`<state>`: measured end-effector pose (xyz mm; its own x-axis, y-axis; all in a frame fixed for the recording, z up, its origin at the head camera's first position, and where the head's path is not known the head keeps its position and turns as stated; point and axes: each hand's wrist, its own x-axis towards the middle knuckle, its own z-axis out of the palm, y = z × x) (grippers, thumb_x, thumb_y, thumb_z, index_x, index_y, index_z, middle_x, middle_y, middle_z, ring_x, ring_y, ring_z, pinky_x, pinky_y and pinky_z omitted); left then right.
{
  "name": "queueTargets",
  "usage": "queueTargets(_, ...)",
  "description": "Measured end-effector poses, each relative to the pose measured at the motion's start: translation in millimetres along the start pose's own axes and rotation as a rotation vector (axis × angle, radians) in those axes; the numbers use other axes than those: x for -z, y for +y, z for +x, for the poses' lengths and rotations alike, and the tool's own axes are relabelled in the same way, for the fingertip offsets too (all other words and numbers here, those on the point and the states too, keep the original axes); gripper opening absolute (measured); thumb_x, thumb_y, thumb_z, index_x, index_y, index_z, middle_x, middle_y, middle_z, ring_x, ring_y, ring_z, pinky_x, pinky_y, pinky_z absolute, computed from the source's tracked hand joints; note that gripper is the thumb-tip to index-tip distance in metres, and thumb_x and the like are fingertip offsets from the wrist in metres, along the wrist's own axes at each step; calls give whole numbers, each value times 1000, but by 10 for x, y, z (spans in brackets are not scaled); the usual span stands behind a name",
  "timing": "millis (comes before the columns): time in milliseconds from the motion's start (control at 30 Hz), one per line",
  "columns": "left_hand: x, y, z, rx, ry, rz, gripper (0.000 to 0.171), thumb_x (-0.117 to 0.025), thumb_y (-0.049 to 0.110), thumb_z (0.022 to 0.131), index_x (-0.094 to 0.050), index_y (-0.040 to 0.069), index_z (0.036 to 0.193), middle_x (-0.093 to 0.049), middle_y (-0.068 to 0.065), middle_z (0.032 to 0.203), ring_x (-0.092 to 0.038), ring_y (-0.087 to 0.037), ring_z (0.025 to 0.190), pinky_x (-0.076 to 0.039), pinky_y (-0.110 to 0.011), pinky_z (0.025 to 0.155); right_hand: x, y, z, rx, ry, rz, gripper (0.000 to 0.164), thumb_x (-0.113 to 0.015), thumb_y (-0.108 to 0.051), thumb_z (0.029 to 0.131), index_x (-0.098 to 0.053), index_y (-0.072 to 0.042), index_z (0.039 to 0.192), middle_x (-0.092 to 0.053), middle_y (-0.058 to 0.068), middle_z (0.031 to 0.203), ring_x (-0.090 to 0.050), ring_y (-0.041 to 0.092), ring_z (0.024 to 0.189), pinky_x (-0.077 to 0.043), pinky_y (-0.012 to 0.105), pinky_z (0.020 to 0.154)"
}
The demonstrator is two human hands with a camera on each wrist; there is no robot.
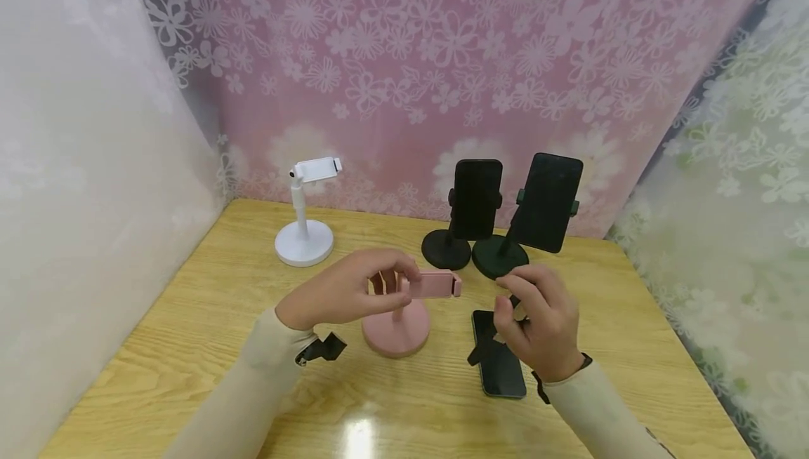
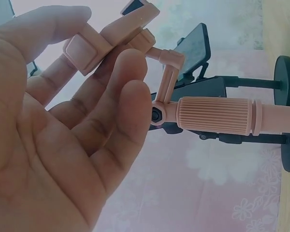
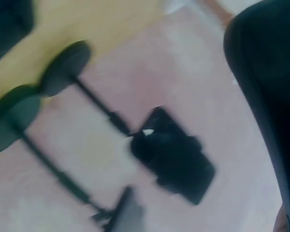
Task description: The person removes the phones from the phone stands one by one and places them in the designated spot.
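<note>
My left hand (image 1: 354, 287) holds one end of the clamp (image 1: 436, 284) of a pink phone stand, thumb on one side and fingers on the other. In the left wrist view the thumb lies on the square clamp end (image 2: 82, 52), above the hinged arm and ribbed collar (image 2: 212, 115). The stand's round pink base (image 1: 397, 336) sits on the table. My right hand (image 1: 540, 326), fingers bent toward the thumb, is over a dark smartphone (image 1: 505, 375) and partly covers it. A dark shape shows between those fingers; I cannot tell if it is held.
A white phone stand (image 1: 304, 243) with a bare clamp stands back left. At the back right, black (image 1: 446, 250) and dark green (image 1: 501, 257) stands each carry a phone. Patterned curtains enclose the wooden table (image 1: 208, 318). A large dark shape (image 3: 270, 87) fills the right wrist view's right side.
</note>
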<state>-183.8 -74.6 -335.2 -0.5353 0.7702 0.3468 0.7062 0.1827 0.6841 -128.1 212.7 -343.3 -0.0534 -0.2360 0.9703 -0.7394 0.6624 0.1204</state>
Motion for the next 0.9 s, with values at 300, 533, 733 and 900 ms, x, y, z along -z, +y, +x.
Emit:
queueTargets(300, -11, -1, -17, 18, -5, -4, 25, -69, 23, 102, -65, 20, 127, -65, 11, 112, -64, -7, 87, -58, -28, 76, 406, 527, -555, -145, -449, -234, 38, -44, -28, 105, -69, -5, 87, -61, 10, 82, -55, 26, 71, -53, 43, 53)
queueTargets(533, -6, 13, -21, 45, -27, -24, 25, -65, 26, 104, -62, 22, 129, -64, 11, 113, -64, -8, 88, -57, -29, 77, 551, 730, -854, -324, -826, -324, 16, -59, -18, 101, -60, -16, 85, -41, -4, 72, -32, 15, 62, -31, 27, 47)
queueTargets(733, -16, 12, -24, 56, -33, -28, 24, -65, 25, 104, -62, 22, 128, -64, 11, 112, -64, -8, 88, -57, -29, 78, 498, 778, -1140, -448, -1010, -313, 18, -57, -20, 104, -58, -18, 86, -39, -4, 71, -31, 17, 61, -31, 28, 46)
queueTargets(900, -21, 5, -22, 56, -32, -32, 23, -65, 25, 104, -61, 22, 127, -64, 10, 111, -64, -9, 87, -57, -29, 78, 457, 821, -1207, -565, -1107, -293, 18, -55, -24, 105, -63, -13, 94, -49, 1, 76, -44, 22, 64, -41, 37, 47)
